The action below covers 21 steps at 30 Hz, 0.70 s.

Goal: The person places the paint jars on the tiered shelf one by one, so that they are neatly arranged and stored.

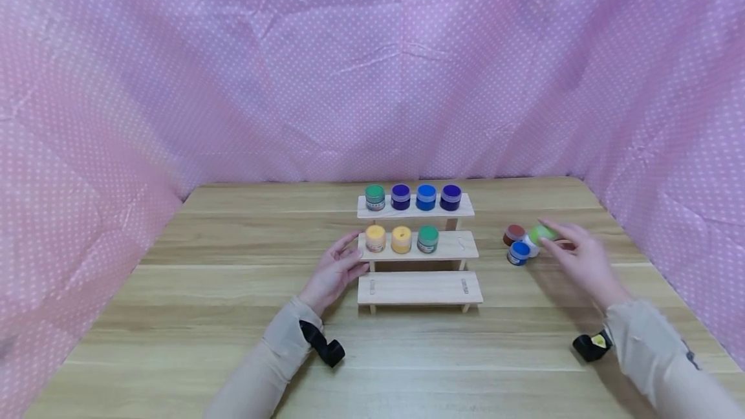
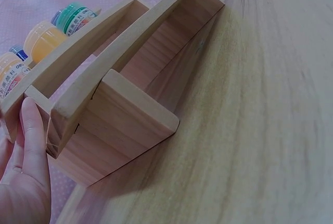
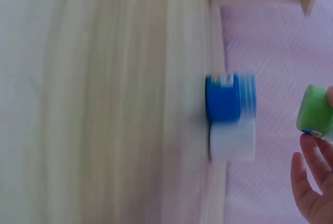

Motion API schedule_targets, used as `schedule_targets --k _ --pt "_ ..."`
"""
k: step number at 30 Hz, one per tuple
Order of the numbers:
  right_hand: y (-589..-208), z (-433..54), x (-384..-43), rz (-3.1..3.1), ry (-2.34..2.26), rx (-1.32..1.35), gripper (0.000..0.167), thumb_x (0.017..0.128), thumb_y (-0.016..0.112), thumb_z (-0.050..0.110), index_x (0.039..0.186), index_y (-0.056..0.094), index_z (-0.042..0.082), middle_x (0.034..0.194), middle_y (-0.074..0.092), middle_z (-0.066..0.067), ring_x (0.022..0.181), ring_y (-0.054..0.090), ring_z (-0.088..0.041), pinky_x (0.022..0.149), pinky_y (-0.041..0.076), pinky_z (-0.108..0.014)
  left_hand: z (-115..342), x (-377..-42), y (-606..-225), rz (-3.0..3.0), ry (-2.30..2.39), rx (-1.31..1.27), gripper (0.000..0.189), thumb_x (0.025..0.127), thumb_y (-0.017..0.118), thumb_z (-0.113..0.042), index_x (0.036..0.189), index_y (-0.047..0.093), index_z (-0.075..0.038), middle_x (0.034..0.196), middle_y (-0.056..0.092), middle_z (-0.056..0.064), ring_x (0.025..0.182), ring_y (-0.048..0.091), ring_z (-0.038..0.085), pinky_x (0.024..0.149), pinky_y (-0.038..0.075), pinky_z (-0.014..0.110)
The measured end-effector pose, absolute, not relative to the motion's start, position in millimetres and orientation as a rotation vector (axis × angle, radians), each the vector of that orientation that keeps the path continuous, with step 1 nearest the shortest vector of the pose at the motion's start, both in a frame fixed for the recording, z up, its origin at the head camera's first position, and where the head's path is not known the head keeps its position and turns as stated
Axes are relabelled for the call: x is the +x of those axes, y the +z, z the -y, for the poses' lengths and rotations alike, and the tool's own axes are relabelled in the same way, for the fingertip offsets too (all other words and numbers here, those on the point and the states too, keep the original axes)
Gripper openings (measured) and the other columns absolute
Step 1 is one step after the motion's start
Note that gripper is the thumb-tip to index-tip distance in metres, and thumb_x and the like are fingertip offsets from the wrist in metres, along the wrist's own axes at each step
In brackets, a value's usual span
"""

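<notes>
A three-tier wooden display stand (image 1: 420, 288) stands on the table. My left hand (image 1: 333, 275) holds the left end of its middle tier; in the left wrist view the thumb (image 2: 32, 130) lies against the wood. My right hand (image 1: 588, 262) pinches a light-green paint jar (image 3: 315, 110) between thumb and fingers, raised off the table. Close by it are a blue paint jar (image 1: 518, 253), a white paint jar (image 1: 532, 246) partly covered by others, and a reddish-brown paint jar (image 1: 514, 234).
On the top tier stand a green jar (image 1: 375, 198), a blue jar (image 1: 426, 198) and two dark purple jars. Two yellow jars and a green jar (image 1: 427, 239) are on the middle tier. Pink dotted cloth (image 1: 401, 83) hangs behind the wooden table (image 1: 244, 244).
</notes>
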State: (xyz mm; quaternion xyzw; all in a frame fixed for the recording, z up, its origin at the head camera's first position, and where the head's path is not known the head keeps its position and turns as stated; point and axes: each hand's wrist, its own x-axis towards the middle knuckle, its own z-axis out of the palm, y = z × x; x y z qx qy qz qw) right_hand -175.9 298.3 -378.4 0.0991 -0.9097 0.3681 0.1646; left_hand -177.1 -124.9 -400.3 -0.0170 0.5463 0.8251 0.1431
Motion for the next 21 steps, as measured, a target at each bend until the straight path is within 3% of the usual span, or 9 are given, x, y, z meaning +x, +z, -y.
schedule_targets --k 3,8,10,16,21 --pt "-374.6 -286.9 -172.1 2.582 1.087 0.304 0.04 0.091 0.062 0.014 0.129 0.056 0.002 0.117 0.058 -0.019 0.085 0.044 0.021 0.074 0.039 0.004 124.4 -176.4 -400.5 -1.585 2.372 -0.048 0.058 0.096 0.044 0.003 0.149 0.022 -0.003 0.089 0.051 -0.004 0.076 0.059 0.005 0.078 0.056 0.018" --pt "-370.7 -269.4 -169.3 2.534 1.138 0.356 0.038 0.09 0.063 0.012 0.127 0.058 0.002 0.111 0.052 0.022 0.085 0.049 0.017 0.07 0.045 -0.001 124.8 -176.5 -399.9 -1.58 2.372 -0.055 0.057 0.097 0.044 0.002 0.149 0.023 -0.005 0.088 0.051 -0.004 0.076 0.059 0.005 0.078 0.056 0.018" --pt "-369.5 -262.6 -169.6 2.5 1.155 0.393 0.037 0.089 0.064 0.008 0.126 0.059 0.001 0.109 0.05 0.027 0.085 0.051 0.015 0.071 0.047 -0.002 124.9 -176.4 -399.8 -1.573 2.377 -0.057 0.057 0.096 0.044 0.002 0.149 0.023 -0.005 0.087 0.052 -0.004 0.076 0.059 0.006 0.077 0.056 0.018" --pt "-364.6 -242.2 -172.0 2.434 1.164 0.493 0.039 0.084 0.066 -0.003 0.123 0.06 -0.003 0.111 0.061 -0.018 0.085 0.05 0.016 0.074 0.047 -0.001 125.5 -174.1 -400.9 -1.565 2.385 -0.066 0.057 0.096 0.044 0.003 0.149 0.024 -0.005 0.088 0.051 -0.003 0.075 0.059 0.006 0.077 0.056 0.019" --pt "-359.6 -228.7 -173.5 2.414 1.163 0.522 0.041 0.083 0.066 -0.005 0.124 0.06 -0.001 0.112 0.062 -0.021 0.085 0.049 0.014 0.076 0.045 -0.001 125.5 -176.4 -400.1 -1.582 2.376 -0.042 0.057 0.096 0.044 0.003 0.149 0.022 -0.003 0.09 0.05 -0.003 0.077 0.058 0.005 0.079 0.055 0.019"
